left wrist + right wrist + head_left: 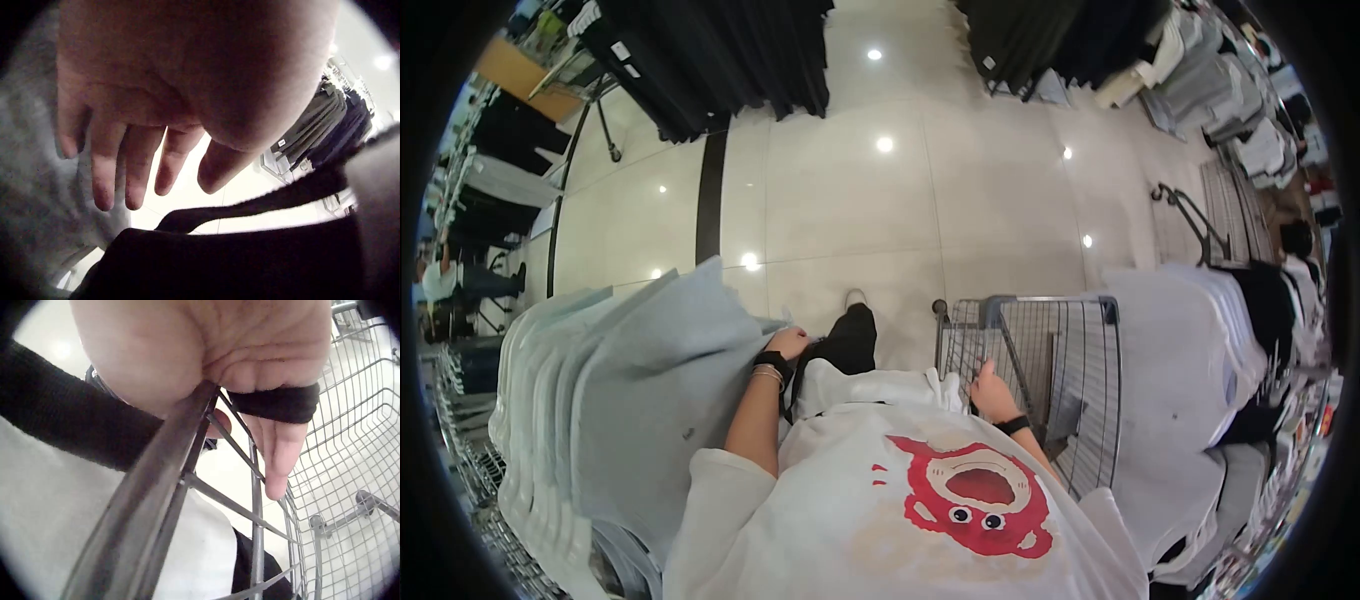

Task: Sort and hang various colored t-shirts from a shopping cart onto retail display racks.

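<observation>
My left hand (790, 343) is beside a row of hanging garments, right at the edge of a light grey top (650, 390). In the left wrist view its fingers (103, 169) hang down loosely, and the grey cloth (37, 162) lies next to them. My right hand (995, 395) grips the side rim of a wire shopping cart (1118, 390). Seen from the right wrist, the metal rim (147, 487) runs under the palm, with the thumb on one side and the fingers on the other. A black band (278, 404) crosses this hand.
Pale shirts (1180, 370) hang to the right of the cart. Ahead, racks of dark trousers (720, 50) and dark clothes (1060, 40) flank a tiled aisle (840, 190). People stand at the far left (442, 282) and far right (1297, 240).
</observation>
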`<state>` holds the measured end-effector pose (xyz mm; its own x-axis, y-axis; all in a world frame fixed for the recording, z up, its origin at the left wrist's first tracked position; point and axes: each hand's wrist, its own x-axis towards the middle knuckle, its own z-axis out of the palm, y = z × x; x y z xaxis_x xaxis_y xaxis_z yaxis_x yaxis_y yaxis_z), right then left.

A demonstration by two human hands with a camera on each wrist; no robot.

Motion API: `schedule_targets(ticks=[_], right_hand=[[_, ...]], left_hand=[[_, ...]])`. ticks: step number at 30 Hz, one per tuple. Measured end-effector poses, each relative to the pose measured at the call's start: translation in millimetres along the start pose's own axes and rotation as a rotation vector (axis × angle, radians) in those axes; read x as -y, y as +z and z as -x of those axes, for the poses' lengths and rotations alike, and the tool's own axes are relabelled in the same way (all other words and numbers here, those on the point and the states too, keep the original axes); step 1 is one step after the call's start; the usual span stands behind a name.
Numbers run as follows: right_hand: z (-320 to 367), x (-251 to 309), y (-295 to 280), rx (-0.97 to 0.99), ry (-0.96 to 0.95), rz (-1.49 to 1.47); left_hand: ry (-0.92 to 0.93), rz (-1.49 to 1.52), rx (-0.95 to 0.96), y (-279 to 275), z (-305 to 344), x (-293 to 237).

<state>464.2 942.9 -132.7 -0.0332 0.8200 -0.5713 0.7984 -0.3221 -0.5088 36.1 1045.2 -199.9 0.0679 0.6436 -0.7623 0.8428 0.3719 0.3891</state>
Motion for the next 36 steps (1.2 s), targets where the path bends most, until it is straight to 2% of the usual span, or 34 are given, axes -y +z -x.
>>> schedule_targets(ticks=[6,8,12,13,16,18,20,21,22,23,25,26,27,28,29,31,32,33,34,36], right_hand=[[-68.2,51.4,-25.7,0.104,-0.069,0.045],[-93.1,65.5,-25.1,0.079,-0.03,0.044],[-133.4,111.9,-46.8,0.114,-0.049,0.028],[-146.7,111.3,-47.3,0.071,-0.05,0.025],[-188.0,113.2,-70.7,0.077,-0.05,-0.07],[-217.3,99.7,-75.9,0.085,-0.099,-0.119],[-245.1,108.7,-91.1,0.095,-0.025,-0.216],[-263.5,100.0,-93.8,0.109,-0.052,-0.235],[-275.8,109.8,-102.3,0.1,-0.033,-0.273],[-292.1,113.0,-108.1,0.102,-0.052,-0.295],[-314.9,113.3,-126.0,0.163,-0.092,-0.292],[-326.8,110.1,-135.3,0.188,-0.061,-0.276],[-347.5,121.0,-142.1,0.206,-0.04,-0.264],[-346.5,155.6,-154.9,0.197,-0.003,-0.23],[-362.4,160.0,-156.0,0.171,-0.054,-0.178],[-384.2,159.0,-164.0,0.18,-0.135,-0.111],[-393.7,165.8,-168.1,0.187,-0.06,-0.119],[-405.1,171.4,-169.2,0.195,0.015,-0.128],[-417.3,173.2,-167.7,0.2,-0.029,-0.091],[-395.3,299.8,-187.8,0.241,-0.099,-0.047]], left_hand=[[-0.044,0.091,-0.127,-41.8,-46.9,24.0],[-0.006,0.132,-0.225,-54.4,-57.7,42.9],[-0.164,0.159,-0.251,-60.2,-42.7,62.3],[-0.198,0.158,-0.287,-55.4,-38.5,67.7],[-0.158,0.147,-0.28,-20.6,-34.3,101.5],[-0.298,0.242,-0.226,-4.1,-21.8,104.1],[-0.323,0.216,-0.242,7.4,-11.4,104.8],[-0.339,0.186,-0.242,16.1,-5.3,103.0],[-0.369,0.214,-0.266,52.2,-23.0,132.4],[-0.454,0.239,-0.292,68.9,-69.2,141.5],[-0.641,0.292,-0.319,137.7,-66.0,169.3],[-0.618,0.348,-0.101,22.1,-2.6,78.4],[-0.61,0.354,-0.123,10.9,1.1,62.3],[-0.598,0.358,-0.146,5.4,1.0,56.0],[-0.612,0.406,-0.27,9.5,-2.8,53.1],[-0.641,0.456,-0.343,7.2,-4.3,41.8],[-0.638,0.472,-0.399,2.9,-5.8,34.4],[-0.741,0.56,-0.389,-0.5,-9.0,24.3],[-0.762,0.579,-0.539,12.0,-14.5,26.0],[-0.757,0.664,-0.461,11.3,-9.6,13.0]])
